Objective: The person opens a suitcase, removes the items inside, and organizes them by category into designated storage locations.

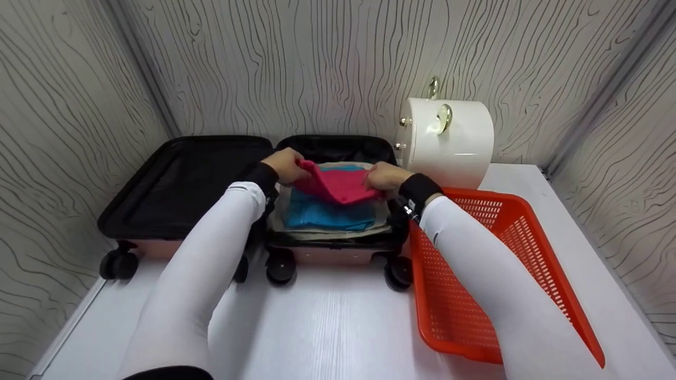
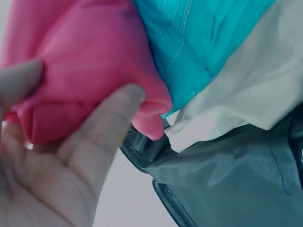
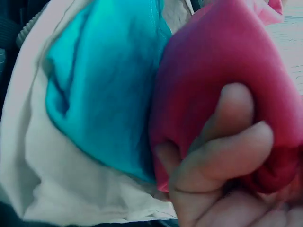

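Observation:
A folded pink-red cloth (image 1: 340, 184) is held at both ends over the right half of an opened suitcase (image 1: 332, 255). My left hand (image 1: 287, 164) pinches its left end, thumb and fingers on either side of the fabric in the left wrist view. At the other end my right hand (image 1: 388, 177) grips the cloth, its fingers curled over it in the right wrist view. Beneath lies a folded blue garment (image 1: 327, 214) with visible stitching (image 2: 182, 35), partly covered by the pink-red cloth. Under that is a beige cloth (image 3: 90, 189), spread inside the suitcase.
The suitcase's other half (image 1: 190, 184) lies at the left, black inside, with wheels (image 1: 119, 264) facing front. A red perforated basket (image 1: 459, 316) stands at the right, under my right forearm. Behind it a white pot (image 1: 465, 142) with gold handles lies on its side near the patterned wall.

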A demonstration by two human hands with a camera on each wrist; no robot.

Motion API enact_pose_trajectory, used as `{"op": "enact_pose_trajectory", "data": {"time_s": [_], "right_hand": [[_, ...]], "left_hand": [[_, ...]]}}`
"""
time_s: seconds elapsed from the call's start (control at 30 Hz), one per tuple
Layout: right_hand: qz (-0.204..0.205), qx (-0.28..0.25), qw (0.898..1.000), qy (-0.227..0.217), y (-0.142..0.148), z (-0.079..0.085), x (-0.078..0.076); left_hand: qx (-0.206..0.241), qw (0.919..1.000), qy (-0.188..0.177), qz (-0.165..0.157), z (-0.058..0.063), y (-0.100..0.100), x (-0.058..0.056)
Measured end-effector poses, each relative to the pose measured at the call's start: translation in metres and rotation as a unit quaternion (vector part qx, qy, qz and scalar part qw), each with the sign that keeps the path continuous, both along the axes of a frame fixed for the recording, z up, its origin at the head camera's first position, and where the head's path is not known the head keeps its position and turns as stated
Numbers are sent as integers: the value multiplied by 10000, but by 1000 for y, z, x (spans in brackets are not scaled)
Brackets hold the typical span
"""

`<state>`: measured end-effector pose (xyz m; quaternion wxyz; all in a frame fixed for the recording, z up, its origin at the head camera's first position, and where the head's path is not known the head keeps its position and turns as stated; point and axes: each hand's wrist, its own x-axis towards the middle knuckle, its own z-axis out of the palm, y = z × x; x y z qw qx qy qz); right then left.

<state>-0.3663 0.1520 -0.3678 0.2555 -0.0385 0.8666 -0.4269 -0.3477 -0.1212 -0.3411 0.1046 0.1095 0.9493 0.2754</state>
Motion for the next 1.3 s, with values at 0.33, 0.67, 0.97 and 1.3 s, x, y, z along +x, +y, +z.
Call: {"op": "enact_pose_trajectory", "data": {"time_s": [0.33,0.67,0.97,1.3], "right_hand": [[140,-365,9977,552,26,34,27],[-108,-732,9941,794,87,88,58],[-250,-349,9905,1305,145,108,90],[-227,597,9875,1442,200,107,126]], "left_hand": [[638,9972,-393,-29,9,4,4],[1598,9795,-179,-1213,37,44,16],[1484,9662,1033,-1838,49,109,38],[950,9576,1180,-2451,35,180,62]]}}
